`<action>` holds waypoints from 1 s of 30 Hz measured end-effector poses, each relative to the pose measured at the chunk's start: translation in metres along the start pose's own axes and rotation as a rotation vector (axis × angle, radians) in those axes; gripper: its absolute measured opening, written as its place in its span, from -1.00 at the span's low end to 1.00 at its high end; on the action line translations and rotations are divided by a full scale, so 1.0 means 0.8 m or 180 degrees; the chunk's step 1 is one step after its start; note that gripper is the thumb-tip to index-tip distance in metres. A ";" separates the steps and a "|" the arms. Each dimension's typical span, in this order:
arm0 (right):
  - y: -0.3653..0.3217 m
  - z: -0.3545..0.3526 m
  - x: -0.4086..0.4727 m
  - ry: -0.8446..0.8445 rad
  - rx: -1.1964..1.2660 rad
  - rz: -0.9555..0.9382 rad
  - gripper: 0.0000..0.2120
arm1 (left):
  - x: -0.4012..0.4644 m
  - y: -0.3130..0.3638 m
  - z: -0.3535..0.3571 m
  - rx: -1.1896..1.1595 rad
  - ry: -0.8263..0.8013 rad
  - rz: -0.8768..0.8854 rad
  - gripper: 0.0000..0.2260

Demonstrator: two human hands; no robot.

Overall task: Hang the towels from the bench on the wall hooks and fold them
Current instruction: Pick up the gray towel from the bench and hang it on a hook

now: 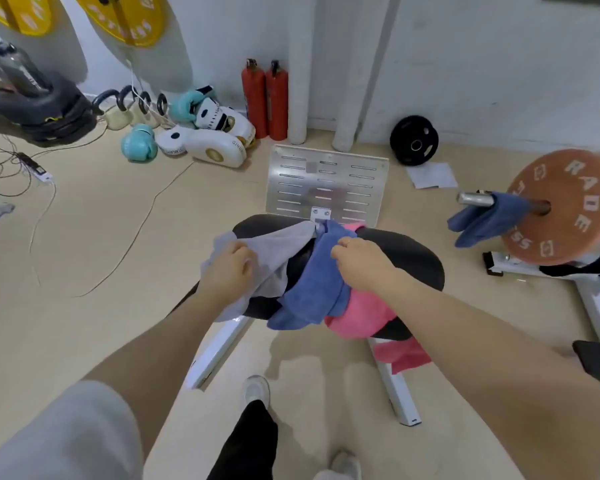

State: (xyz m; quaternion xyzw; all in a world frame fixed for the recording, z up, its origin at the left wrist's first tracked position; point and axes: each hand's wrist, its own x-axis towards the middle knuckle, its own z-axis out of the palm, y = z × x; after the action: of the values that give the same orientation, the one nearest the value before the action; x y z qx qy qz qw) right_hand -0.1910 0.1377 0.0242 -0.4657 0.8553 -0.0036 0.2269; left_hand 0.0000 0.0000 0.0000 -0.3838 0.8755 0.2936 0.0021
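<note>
Three towels lie across the black padded bench in front of me. My left hand grips the grey towel on the left side. My right hand grips the blue towel in the middle. A pink towel lies under my right wrist and hangs off the bench's near edge. Another blue towel hangs over the steel bar end of a weight rack at the right. No wall hooks are in view.
An orange weight plate sits on the bar at right. A slotted metal footplate stands behind the bench. Two red fire extinguishers, boxing gloves and pads, kettlebells and loose cables lie along the wall and floor at left.
</note>
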 end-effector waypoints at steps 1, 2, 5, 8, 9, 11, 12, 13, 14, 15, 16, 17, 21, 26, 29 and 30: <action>-0.015 0.001 0.019 -0.0078 0.0228 0.0212 -0.75 | 0.012 -0.010 -0.004 -0.0034 -0.0004 0.0082 -0.61; -0.026 0.001 0.036 -0.0135 0.0332 0.0390 -0.76 | 0.022 -0.018 -0.010 -0.0066 -0.0062 0.0137 -0.60; -0.056 0.005 0.080 -0.0202 0.0827 0.1008 -0.83 | 0.057 -0.043 -0.011 -0.0040 -0.0383 0.0125 -0.69; -0.071 0.020 0.107 -0.0279 0.1487 0.1319 -0.64 | 0.083 -0.060 -0.012 0.0131 -0.0797 0.0158 -0.84; -0.075 0.026 0.111 -0.0205 0.1742 0.1385 -0.68 | 0.086 -0.064 -0.012 0.0228 -0.1015 0.0162 -0.82; -0.083 0.031 0.117 -0.0124 0.2140 0.1500 -0.86 | 0.090 -0.075 -0.013 0.0336 -0.1514 0.0182 -0.65; -0.088 0.027 0.119 -0.0174 0.2220 0.1511 -0.72 | 0.090 -0.077 -0.014 0.0336 -0.1736 0.0182 -0.59; -0.091 0.025 0.121 -0.0212 0.2280 0.1389 -0.65 | 0.090 -0.077 -0.017 0.0268 -0.1889 0.0170 -0.59; -0.098 0.019 0.121 -0.0216 0.2440 0.1268 -0.63 | 0.092 -0.074 -0.022 0.0161 -0.1935 0.0160 -0.63; -0.106 0.011 0.119 -0.0186 0.2685 0.1134 -0.63 | 0.096 -0.067 -0.031 0.0069 -0.1867 0.0174 -0.67; -0.115 -0.001 0.116 -0.0152 0.2975 0.0948 -0.66 | 0.102 -0.057 -0.044 -0.0012 -0.1742 0.0243 -0.69; -0.125 -0.016 0.112 -0.0120 0.3238 0.0790 -0.71 | 0.108 -0.044 -0.060 -0.0125 -0.1569 0.0331 -0.69; -0.154 -0.089 0.102 0.0249 0.4083 0.0228 -0.84 | 0.131 0.011 -0.134 -0.0891 -0.0624 0.0929 -0.62; -0.157 -0.184 0.081 0.0806 0.4861 -0.0387 -0.82 | 0.129 0.077 -0.231 -0.1355 -0.0133 0.1694 -0.39; -0.160 -0.240 0.056 0.0908 0.5112 -0.1068 -0.80 | 0.119 0.121 -0.283 -0.1226 -0.0162 0.2088 -0.31; -0.162 -0.258 0.046 0.0913 0.5161 -0.1260 -0.79 | 0.113 0.140 -0.299 -0.1044 -0.0120 0.2224 -0.31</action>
State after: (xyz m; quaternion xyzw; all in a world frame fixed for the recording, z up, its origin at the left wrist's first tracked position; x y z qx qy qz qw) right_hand -0.1863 -0.0076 0.2234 -0.2951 0.5112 -0.7147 0.3751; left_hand -0.0861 -0.1246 0.2343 -0.0522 0.8947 0.4197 -0.1434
